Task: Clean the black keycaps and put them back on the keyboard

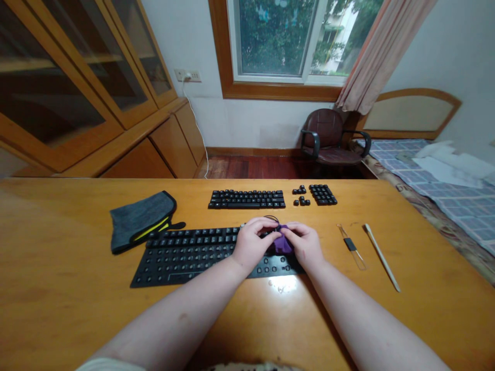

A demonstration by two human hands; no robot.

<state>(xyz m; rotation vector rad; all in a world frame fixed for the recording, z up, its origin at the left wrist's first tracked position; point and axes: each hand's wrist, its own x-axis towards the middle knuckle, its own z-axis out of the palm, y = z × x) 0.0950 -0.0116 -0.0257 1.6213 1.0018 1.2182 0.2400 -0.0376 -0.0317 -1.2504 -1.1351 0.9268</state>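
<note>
Cloth (283, 245) between left hand (252, 242) and right hand (308, 245).

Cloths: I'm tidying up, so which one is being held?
The purple cloth, held between the left hand and right hand; the grey cloth lies untouched, farther left.

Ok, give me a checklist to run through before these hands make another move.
1. Hands free: not ok; the left hand and right hand are both at the purple cloth, gripping it.
2. Anything hidden inside the cloth: cannot tell; fingers and folds block the view.
3. Keyboard fully in sight: not ok; the hands and cloth cover part of it.
4. Loose keycaps grouped: ok; they sit in separate clusters beyond the keyboard.
5. Wire tool and pale stick on the table: ok, both right of the keyboard.
</note>
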